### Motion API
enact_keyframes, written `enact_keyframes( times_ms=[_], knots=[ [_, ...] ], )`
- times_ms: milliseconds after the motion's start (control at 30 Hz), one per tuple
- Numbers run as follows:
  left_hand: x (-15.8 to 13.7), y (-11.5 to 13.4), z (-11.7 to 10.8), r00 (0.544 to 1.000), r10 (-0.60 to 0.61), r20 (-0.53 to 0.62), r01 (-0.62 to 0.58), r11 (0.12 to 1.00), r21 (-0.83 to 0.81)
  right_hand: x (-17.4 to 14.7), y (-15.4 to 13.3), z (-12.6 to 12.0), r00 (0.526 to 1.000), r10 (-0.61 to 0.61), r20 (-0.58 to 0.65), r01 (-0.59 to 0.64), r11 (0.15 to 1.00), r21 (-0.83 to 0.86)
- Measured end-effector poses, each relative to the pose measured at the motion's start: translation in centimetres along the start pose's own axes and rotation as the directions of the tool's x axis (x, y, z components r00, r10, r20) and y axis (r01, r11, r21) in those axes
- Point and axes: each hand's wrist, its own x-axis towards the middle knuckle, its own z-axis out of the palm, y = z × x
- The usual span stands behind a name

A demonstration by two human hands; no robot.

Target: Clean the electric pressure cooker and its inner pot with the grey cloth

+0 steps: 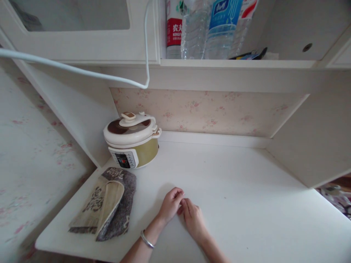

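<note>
Over the front middle of the white tabletop point(241, 204), my two hands meet at the fingertips. My left hand point(171, 204) is closed, its fingers curled in and its thumb pressed to them; a silver bangle point(147, 239) circles that wrist. My right hand point(193, 218) is closed too, with thumb and fingers pinched together against the left fingertips. Whether anything small is between the fingers is hidden. Left of my hands, a folded grey and beige patterned cloth point(102, 204) lies apart from them. Behind it stands a white and green electric pressure cooker point(133, 140), lid on.
Plastic bottles point(221, 40) stand on the open shelf above, beside a cabinet door point(142, 44). A white cable point(90, 74) hangs across the upper left. Side panels point(309, 146) bound the tabletop, and flowered wallpaper point(197, 111) covers the back.
</note>
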Motion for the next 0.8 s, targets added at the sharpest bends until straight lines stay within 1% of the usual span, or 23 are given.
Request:
enact_keyframes(
  times_ms=[100,200,267,367,533,600,700,800],
  knots=[
    [-0.1,-0.1,0.1,1.0,-0.024,0.014,0.025,0.999,-0.045,-0.2,-0.1,-0.1,0.999,-0.035,-0.022,0.035,0.999,-0.036],
    [-0.3,0.0,0.1,1.0,-0.018,0.01,0.019,0.997,-0.069,-0.3,-0.2,-0.3,0.997,-0.072,-0.032,0.07,0.996,-0.061],
    [-0.3,0.1,0.1,1.0,0.009,-0.007,-0.009,0.999,-0.038,-0.3,-0.1,-0.4,0.995,-0.09,-0.049,0.088,0.995,-0.042],
    [-0.2,0.2,0.2,0.997,0.065,-0.049,-0.062,0.996,0.07,-0.3,0.1,-0.4,0.994,-0.084,-0.072,0.084,0.996,-0.004],
    [-0.4,0.6,0.3,0.997,0.031,-0.066,-0.023,0.993,0.12,-0.3,0.4,-0.3,0.997,-0.072,-0.038,0.072,0.997,0.003],
    [-1.0,1.0,-0.2,0.996,0.033,-0.082,-0.019,0.986,0.168,-0.4,0.3,-0.4,0.997,-0.081,-0.02,0.081,0.997,-0.002],
    [-2.7,1.8,-1.5,0.992,0.052,-0.117,-0.017,0.96,0.281,-0.5,-0.1,-0.5,0.997,-0.079,0.018,0.079,0.997,-0.004],
    [-4.9,2.4,-3.3,0.986,0.049,-0.159,0.019,0.917,0.399,-0.3,-0.3,-0.6,0.996,-0.01,0.085,0.008,1.0,0.021]
  ],
)
